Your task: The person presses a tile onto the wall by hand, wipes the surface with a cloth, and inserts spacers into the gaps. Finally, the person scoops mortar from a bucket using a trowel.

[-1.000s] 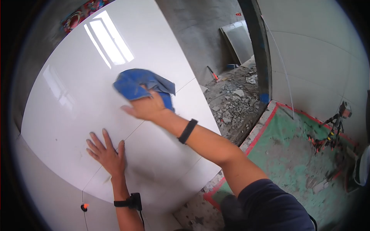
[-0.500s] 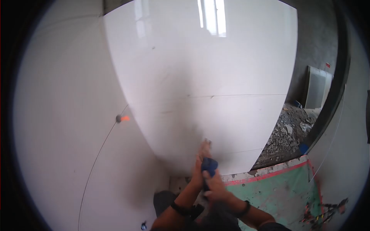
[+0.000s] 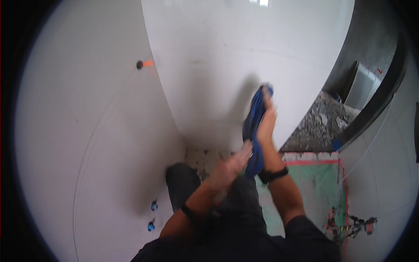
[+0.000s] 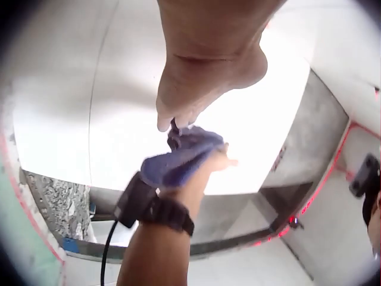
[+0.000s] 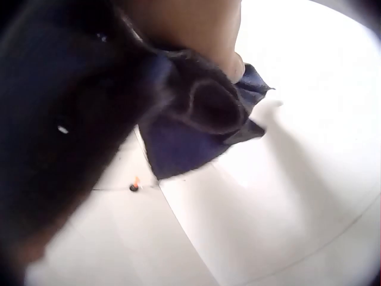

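Note:
A crumpled blue cloth (image 3: 255,109) hangs lengthwise along the palm side of my right hand (image 3: 268,124), which holds it up in front of the white tiled wall. Its far end bunches around the right fingertips. My left hand (image 3: 227,169) comes in from the lower left, fingers extended and blurred, fingertips right at the cloth's lower part. In the left wrist view, the left fingertips (image 4: 164,122) meet the cloth (image 4: 184,161), and the right thumb sticks out beyond it. In the right wrist view, folds of the cloth (image 5: 190,137) hang below the right hand.
Glossy white wall tiles (image 3: 209,56) stand ahead, meeting another tiled wall (image 3: 109,109) on the left with an orange-and-black fitting (image 3: 140,64). Rubble (image 3: 321,122) lies beyond the doorway. Green floor sheeting (image 3: 318,187) with red tape and a small tripod (image 3: 353,225) are at the right.
The right hand has left the tile with the cloth, and both hands have come together around it nearer the body. Since then they have moved slightly apart, the cloth lengthening between them. The view has tilted down.

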Demonstrator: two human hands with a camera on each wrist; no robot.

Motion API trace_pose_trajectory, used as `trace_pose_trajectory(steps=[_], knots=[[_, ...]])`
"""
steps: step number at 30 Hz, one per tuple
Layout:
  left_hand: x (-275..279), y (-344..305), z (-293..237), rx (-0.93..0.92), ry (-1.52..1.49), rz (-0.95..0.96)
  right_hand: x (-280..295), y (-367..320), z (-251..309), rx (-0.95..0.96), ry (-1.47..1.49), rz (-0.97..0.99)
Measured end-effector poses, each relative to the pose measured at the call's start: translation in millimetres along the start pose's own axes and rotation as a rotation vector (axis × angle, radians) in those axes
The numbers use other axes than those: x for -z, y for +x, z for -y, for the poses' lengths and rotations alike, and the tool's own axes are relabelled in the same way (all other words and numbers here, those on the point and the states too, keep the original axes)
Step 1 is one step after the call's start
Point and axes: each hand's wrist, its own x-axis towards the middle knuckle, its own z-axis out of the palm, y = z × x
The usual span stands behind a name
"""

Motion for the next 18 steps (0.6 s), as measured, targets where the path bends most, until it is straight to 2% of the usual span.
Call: trace_pose_trajectory(steps=[1, 2, 3, 4, 5, 7, 8, 10, 12, 14, 15, 17, 18], knots=[[12, 0, -6, -0.085, -0.296, 0.072, 10, 21, 19, -0.059, 0.303, -0.047], [21, 2, -15, -0.080, -0.305, 0.054, 18, 32, 36, -0.109, 0.611, -0.103], [27, 3, -25, -0.146, -0.420, -0.066, 24, 29, 48, -0.126, 0.612, -0.093], [31, 5, -32, -0.216, -0.530, -0.182, 31, 27, 58, -0.237, 0.727, -0.006], [31, 9, -38, -0.220, -0.532, -0.185, 35, 25, 62, -0.340, 0.838, 0.078], [26, 22, -46, -0.098, -0.041, -0.434, 28, 14, 49, -0.399, 0.919, 0.119], [25, 25, -42, -0.101, -0.039, -0.422, 20, 2, 45, -0.452, 0.974, 0.162], [26, 31, -28, 0.064, 0.445, -0.494, 4, -22, 44, -0.547, 1.056, 0.251], [39, 30, -10, -0.018, 0.462, -0.571, -1, -38, 44, -0.494, 1.042, 0.318], [52, 25, -9, -0.049, 0.715, -0.669, 6, -46, 24, -0.501, 1.016, 0.225], [53, 25, -11, -0.065, 0.723, -0.673, 3, -53, 24, -0.485, 1.024, 0.234], [48, 32, -14, -0.082, 0.963, -0.638, 0, -59, 22, -0.446, 0.806, 0.110], [44, 42, -21, -0.097, 0.964, -0.634, 2, -49, 27, -0.432, 0.804, 0.111]])
